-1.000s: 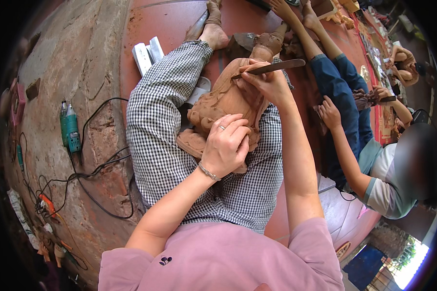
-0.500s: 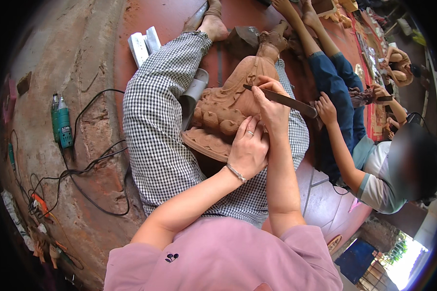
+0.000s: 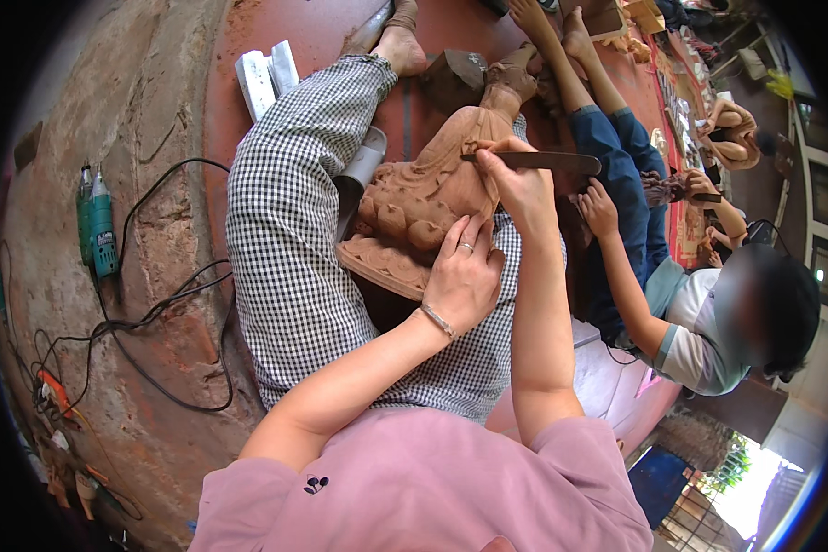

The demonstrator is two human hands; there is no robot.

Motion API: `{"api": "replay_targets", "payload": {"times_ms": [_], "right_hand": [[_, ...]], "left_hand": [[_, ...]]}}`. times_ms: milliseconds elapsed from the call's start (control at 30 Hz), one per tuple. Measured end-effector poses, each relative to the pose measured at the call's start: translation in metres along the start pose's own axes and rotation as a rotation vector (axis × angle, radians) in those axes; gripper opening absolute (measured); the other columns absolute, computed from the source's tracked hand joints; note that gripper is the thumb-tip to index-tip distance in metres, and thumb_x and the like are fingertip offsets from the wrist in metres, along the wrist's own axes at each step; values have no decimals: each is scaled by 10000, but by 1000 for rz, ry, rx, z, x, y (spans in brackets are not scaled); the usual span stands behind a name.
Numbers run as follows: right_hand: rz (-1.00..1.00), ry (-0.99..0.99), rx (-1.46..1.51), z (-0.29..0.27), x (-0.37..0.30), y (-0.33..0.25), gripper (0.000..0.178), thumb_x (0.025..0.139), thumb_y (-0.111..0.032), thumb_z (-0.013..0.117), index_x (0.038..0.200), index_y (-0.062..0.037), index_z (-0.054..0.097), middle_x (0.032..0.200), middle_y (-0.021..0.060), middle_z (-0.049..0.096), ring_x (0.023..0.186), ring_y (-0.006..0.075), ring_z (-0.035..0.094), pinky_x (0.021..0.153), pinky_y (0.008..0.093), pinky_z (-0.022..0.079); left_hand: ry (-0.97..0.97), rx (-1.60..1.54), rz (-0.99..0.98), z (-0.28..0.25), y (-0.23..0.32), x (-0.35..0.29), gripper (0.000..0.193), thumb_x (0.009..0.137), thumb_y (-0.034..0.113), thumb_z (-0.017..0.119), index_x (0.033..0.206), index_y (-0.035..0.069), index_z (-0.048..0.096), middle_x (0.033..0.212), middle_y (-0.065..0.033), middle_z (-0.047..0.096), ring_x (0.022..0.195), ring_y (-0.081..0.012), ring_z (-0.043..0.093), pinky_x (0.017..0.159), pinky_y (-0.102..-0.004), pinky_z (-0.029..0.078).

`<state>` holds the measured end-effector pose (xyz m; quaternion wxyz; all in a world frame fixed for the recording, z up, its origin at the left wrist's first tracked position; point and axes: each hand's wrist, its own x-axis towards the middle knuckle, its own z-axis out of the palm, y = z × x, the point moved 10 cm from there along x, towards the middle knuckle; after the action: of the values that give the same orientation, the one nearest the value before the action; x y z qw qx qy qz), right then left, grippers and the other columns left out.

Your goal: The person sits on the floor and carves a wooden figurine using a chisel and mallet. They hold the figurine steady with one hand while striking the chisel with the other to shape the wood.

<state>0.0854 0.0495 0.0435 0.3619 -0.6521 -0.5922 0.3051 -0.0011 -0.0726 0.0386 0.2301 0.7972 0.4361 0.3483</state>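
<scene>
A reddish-brown carved statue [image 3: 472,138] lies tilted between my legs, its head end away from me and its petalled base [image 3: 391,262] nearer. My right hand [image 3: 520,189] is closed round a long, flat, dark tool [image 3: 557,162] with a rounded outer end. The tool's narrow end meets the carved folds on the statue's body. Below it, my left hand [image 3: 463,281] lies on the statue near the petals, fingers stretched out over the surface and thumb apart. A ring and a bracelet are on that hand and wrist.
At left, two green rotary power tools [image 3: 101,225] stand by tangled black cables [image 3: 138,322]. White blocks [image 3: 265,78] and a grey slipper [image 3: 366,156] lie near my left leg. A co-worker [image 3: 699,322] sits close on the right, holding a small dark carving [image 3: 662,187].
The flat tool has swung from slanting down to the right to nearly level, my right hand turning with it. My left hand stays on the statue. The whole view has shifted slightly.
</scene>
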Motion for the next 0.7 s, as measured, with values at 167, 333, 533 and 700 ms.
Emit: {"api": "replay_targets", "payload": {"times_ms": [167, 333, 533, 700], "right_hand": [[-110, -29, -175, 11, -4, -10, 194, 836, -140, 762, 905, 33, 705, 836, 121, 721, 747, 151, 654, 674, 297, 511], [91, -62, -112, 7, 4, -2, 194, 831, -171, 762, 913, 0, 724, 764, 109, 687, 719, 171, 639, 670, 321, 496], [45, -18, -48, 6, 4, 7, 225, 819, -177, 766, 883, 32, 715, 803, 126, 710, 769, 185, 680, 702, 328, 524], [24, -44, -275, 15, -2, -14, 209, 839, -185, 750, 892, 16, 725, 827, 143, 723, 781, 227, 699, 690, 342, 520]], "left_hand": [[-6, 17, -8, -1, -1, 1, 198, 785, 160, 630, 882, -12, 656, 1281, -259, 567, 1305, -378, 470, 1174, -495, 296], [7, -7, 5, -1, -1, -2, 205, 774, 159, 638, 891, -8, 661, 1265, -256, 568, 1297, -384, 471, 1168, -505, 300], [-8, 18, 13, -2, -1, 0, 208, 774, 164, 635, 885, -9, 661, 1265, -260, 573, 1301, -380, 473, 1164, -508, 304], [22, 35, 9, -2, -1, -2, 234, 788, 173, 626, 921, -15, 664, 1258, -251, 577, 1296, -383, 475, 1156, -510, 316]]}}
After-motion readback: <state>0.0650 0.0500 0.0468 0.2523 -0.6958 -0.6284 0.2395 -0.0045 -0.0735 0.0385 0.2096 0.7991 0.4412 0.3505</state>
